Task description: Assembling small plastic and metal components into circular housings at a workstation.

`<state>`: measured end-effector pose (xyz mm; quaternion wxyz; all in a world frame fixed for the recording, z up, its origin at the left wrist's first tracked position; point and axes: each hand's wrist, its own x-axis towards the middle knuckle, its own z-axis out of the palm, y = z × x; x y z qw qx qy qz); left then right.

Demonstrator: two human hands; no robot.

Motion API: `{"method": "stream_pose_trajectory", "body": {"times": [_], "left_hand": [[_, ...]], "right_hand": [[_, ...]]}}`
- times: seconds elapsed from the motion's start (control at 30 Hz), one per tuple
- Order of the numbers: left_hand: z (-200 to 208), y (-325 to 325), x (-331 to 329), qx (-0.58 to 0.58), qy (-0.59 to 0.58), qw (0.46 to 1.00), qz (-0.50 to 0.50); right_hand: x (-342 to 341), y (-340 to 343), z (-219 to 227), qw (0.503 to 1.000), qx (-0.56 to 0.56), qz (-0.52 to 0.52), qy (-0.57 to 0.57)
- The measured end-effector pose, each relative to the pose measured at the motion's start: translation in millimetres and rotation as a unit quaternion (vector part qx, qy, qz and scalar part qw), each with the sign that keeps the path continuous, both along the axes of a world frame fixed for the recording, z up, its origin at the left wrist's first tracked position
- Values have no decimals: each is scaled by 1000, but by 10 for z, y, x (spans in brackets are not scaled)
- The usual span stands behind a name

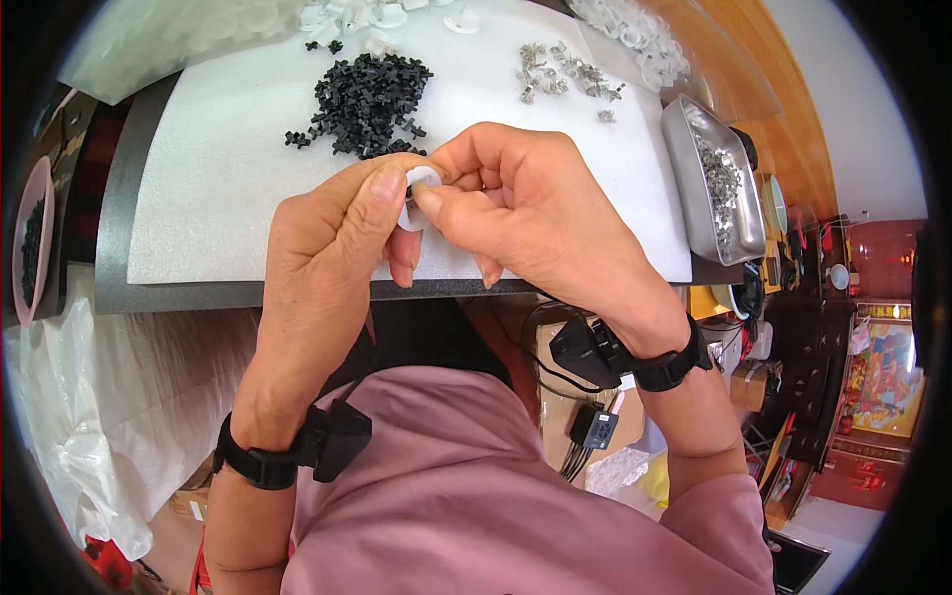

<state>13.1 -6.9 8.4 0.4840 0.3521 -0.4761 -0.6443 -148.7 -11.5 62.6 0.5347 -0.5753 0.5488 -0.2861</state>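
My left hand [322, 228] grips a small white round plastic part [414, 216] between thumb and fingers, above the near edge of the work surface. My right hand [540, 203] is closed at the same part, its thumb pressed against the face and its index finger bent at the rim. A small dark spot shows at the part's middle beside the right thumb; my fingers hide most of it. Just beyond my hands lies a heap of small black cross-shaped pieces [369, 104]. Small metal clips [565, 74] lie loose farther right.
A white foam sheet [213, 188] covers the dark table. At right stands a metal tray [680, 164] of small metal pieces. White plastic parts [362, 14] lie at the far edge, near clear bags. A pink bowl [46, 188] holds black pieces at left. Cables hang below the table.
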Motion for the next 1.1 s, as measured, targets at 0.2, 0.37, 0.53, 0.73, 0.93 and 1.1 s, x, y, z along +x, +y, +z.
{"method": "stream_pose_trajectory", "body": {"times": [0.2, 0.37, 0.53, 0.73, 0.93, 1.1], "left_hand": [[25, 14, 8, -4, -31, 1000, 3], [22, 42, -8, -24, -26, 999, -7], [8, 34, -24, -32, -24, 999, -6], [15, 53, -46, -42, -38, 998, 23], [15, 71, -108, -67, -49, 994, 69], [-5, 71, -84, -67, -75, 994, 42]], "right_hand": [[0, 6, -32, 1000, -5, 4, -10], [-19, 30, -54, 1000, -16, 3, -8], [-20, 80, -124, 998, -40, -38, -29], [11, 65, -50, 999, -9, -37, -17], [39, 82, -117, 998, -36, -42, -29], [32, 86, -146, 997, -64, -39, -17]]}}
